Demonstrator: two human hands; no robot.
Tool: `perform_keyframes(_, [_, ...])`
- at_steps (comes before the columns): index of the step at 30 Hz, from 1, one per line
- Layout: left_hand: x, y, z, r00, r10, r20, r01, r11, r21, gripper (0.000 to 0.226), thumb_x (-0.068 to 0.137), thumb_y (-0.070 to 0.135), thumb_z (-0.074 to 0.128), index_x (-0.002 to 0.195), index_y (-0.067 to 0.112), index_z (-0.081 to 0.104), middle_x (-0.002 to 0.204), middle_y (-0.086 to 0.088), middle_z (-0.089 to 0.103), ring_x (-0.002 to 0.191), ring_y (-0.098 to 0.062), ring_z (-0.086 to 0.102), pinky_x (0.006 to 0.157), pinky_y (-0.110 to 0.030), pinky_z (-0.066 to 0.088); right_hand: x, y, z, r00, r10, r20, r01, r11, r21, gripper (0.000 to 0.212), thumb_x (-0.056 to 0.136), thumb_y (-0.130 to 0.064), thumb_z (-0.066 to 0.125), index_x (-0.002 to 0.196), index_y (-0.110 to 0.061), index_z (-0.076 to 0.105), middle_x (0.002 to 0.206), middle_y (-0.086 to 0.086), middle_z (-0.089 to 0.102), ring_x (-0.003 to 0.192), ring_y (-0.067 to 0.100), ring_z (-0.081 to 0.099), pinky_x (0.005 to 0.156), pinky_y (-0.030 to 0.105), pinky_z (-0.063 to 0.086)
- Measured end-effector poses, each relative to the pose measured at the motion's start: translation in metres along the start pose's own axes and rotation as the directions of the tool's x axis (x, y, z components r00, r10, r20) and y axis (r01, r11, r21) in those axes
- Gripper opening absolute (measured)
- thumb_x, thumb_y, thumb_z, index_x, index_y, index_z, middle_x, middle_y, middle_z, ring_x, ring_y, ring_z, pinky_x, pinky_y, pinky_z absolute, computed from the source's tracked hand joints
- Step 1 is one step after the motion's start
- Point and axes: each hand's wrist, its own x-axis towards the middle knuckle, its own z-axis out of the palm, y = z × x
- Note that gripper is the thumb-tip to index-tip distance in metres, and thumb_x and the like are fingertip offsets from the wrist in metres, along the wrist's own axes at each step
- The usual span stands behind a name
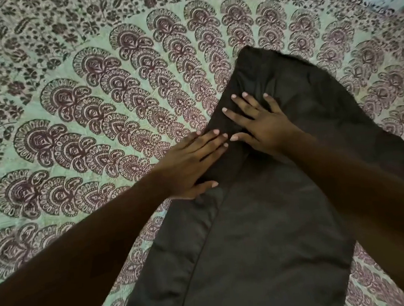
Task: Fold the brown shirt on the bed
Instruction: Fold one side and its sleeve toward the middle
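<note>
A brown shirt [270, 232] lies flat on a bed, stretched in a long narrow shape from the near edge of the view toward the far right. One long side is doubled over, leaving a straight seam line down its length. The left hand [192, 163] rests palm down on the shirt's left edge, fingers straight. The right hand [264, 123] presses flat on the cloth just beside it, fingers spread. Neither hand grips anything. Beneath is a pale green bedspread [71, 102] printed with maroon fan motifs.

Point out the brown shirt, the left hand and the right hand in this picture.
brown shirt [263, 232], head view, flat lower panel.
left hand [192, 163], head view, back of the hand.
right hand [264, 126], head view, back of the hand.
</note>
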Motion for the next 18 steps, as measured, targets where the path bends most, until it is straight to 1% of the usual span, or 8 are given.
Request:
perform_keyframes(4, [0.002,-0.006,0.007,0.997,-0.049,0.055,0.049,0.999,-0.006,0.093,0.095,0.072,0.036,0.164,0.014,0.015,0.173,-0.006,0.011,0.160,-0.024,0.010,0.127,-0.048,0.017,0.016,0.014,-0.008,0.998,0.050,0.030,-0.048,0.998,-0.046,0.073,0.091,-0.084,0.002,0.158,-0.058,0.009,0.174,-0.006,0.009,0.161,0.028,0.007,0.118,0.074,-0.003])
perform_keyframes(7, [0.003,-0.006,0.009,0.996,-0.057,0.069,0.057,0.998,-0.005,0.095,0.092,0.072,0.039,0.165,0.015,0.015,0.174,-0.004,0.009,0.160,-0.024,0.010,0.128,-0.047,0.015,0.032,0.029,-0.015,1.000,0.002,0.021,0.000,0.998,-0.067,0.073,0.090,-0.086,-0.001,0.155,-0.061,0.018,0.172,-0.008,0.020,0.159,0.029,0.016,0.113,0.079,-0.005])
perform_keyframes(9, [0.005,-0.008,0.009,0.995,-0.056,0.089,0.057,0.998,-0.009,0.097,0.091,0.073,0.039,0.165,0.015,0.015,0.174,-0.005,0.007,0.160,-0.024,0.008,0.127,-0.048,0.015,0.043,0.039,-0.020,0.999,0.010,0.034,-0.008,0.998,-0.063,0.074,0.090,-0.087,0.000,0.156,-0.060,0.018,0.172,-0.007,0.019,0.160,0.029,0.015,0.113,0.078,-0.006])
perform_keyframes(11, [0.006,-0.010,0.010,0.993,-0.051,0.105,0.053,0.998,-0.017,0.098,0.091,0.073,0.040,0.165,0.014,0.015,0.174,-0.005,0.006,0.160,-0.025,0.006,0.127,-0.049,0.016,0.054,0.047,-0.025,0.997,0.061,0.039,-0.059,0.997,-0.038,0.077,0.091,-0.086,0.006,0.159,-0.054,0.021,0.173,-0.004,0.016,0.160,0.029,0.012,0.114,0.078,-0.004])
perform_keyframes(12, [0.006,-0.011,0.010,0.993,-0.047,0.109,0.050,0.998,-0.023,0.098,0.091,0.073,0.040,0.165,0.014,0.015,0.174,-0.005,0.006,0.160,-0.025,0.005,0.127,-0.050,0.017,0.060,0.049,-0.029,0.996,0.089,0.006,-0.089,0.996,-0.007,0.078,0.093,-0.083,0.013,0.159,-0.046,0.028,0.172,-0.001,0.019,0.160,0.029,0.015,0.115,0.077,-0.001])
perform_keyframes(14, [0.006,-0.011,0.010,0.992,-0.042,0.119,0.046,0.999,-0.030,0.098,0.090,0.073,0.040,0.165,0.015,0.015,0.174,-0.004,0.005,0.160,-0.024,0.005,0.126,-0.050,0.017,0.068,0.050,-0.033,0.978,0.164,-0.127,-0.156,0.985,0.068,0.071,0.099,-0.071,0.031,0.153,-0.027,0.046,0.167,0.007,0.033,0.154,0.029,0.031,0.117,0.069,0.009])
perform_keyframes(16, [0.007,-0.012,0.009,0.992,-0.042,0.119,0.046,0.998,-0.031,0.098,0.090,0.073,0.040,0.165,0.015,0.015,0.174,-0.004,0.006,0.160,-0.024,0.006,0.126,-0.050,0.016,0.080,0.050,-0.038,0.908,0.322,-0.268,-0.290,0.945,0.153,0.058,0.099,-0.055,0.049,0.145,-0.019,0.054,0.157,0.009,0.047,0.142,0.030,0.047,0.113,0.055,0.016])
perform_keyframes(18, [0.008,-0.012,0.009,0.993,-0.041,0.114,0.046,0.998,-0.036,0.098,0.090,0.073,0.041,0.164,0.015,0.016,0.174,-0.005,0.007,0.160,-0.024,0.008,0.127,-0.049,0.016,0.092,0.049,-0.047,0.815,0.523,-0.251,-0.466,0.848,0.253,0.055,0.095,-0.048,0.062,0.141,-0.019,0.053,0.143,0.010,0.056,0.130,0.033,0.054,0.107,0.054,0.023])
